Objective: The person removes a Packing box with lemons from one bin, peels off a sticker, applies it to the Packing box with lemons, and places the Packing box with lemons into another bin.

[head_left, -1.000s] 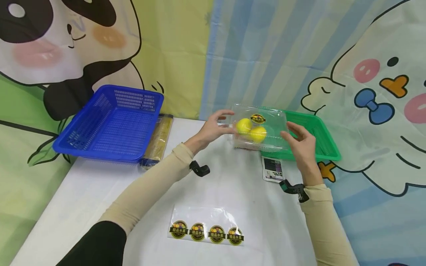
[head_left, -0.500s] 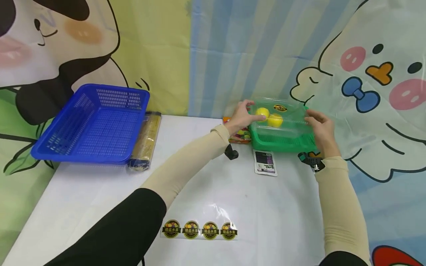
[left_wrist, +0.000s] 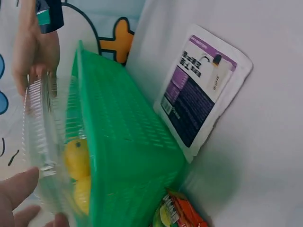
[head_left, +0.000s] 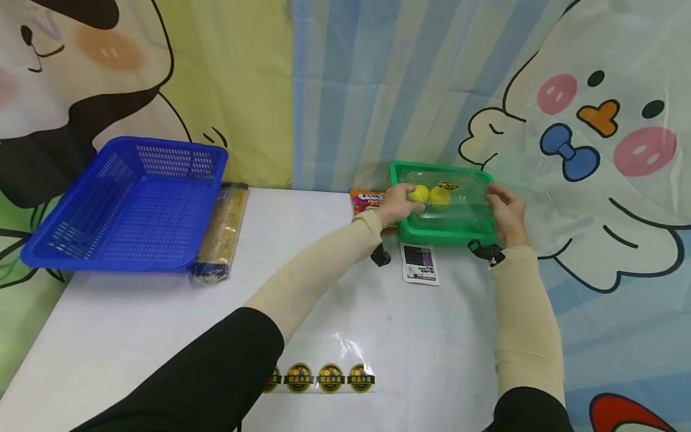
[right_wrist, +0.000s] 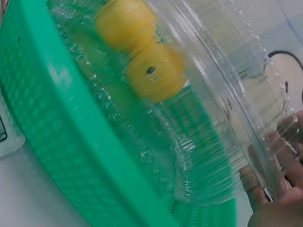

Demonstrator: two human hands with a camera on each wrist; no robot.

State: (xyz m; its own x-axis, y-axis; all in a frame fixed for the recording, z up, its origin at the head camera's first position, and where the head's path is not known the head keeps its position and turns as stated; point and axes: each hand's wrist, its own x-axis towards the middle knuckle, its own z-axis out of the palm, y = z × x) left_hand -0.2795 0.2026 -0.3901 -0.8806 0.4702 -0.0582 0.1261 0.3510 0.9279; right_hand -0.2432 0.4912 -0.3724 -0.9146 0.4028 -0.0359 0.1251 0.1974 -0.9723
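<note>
A clear plastic box with two yellow fruits inside and a dark round sticker on its lid sits within the rim of a green basket. My left hand holds the box's left end, thumb and fingers at its edge. The opposite end is gripped by my right hand, whose fingers show through the plastic in the right wrist view. Seen from the left wrist, the fruits lie partly behind the basket's rim.
Left of the basket, an orange snack packet is partly covered by my hand. A white-and-purple packet lies in front. A sticker sheet is nearer me. A blue basket leans beside a gold-coloured package on the left.
Both hands have carried the clear box rightwards and lowered it into the green basket. The head view has turned to the right.
</note>
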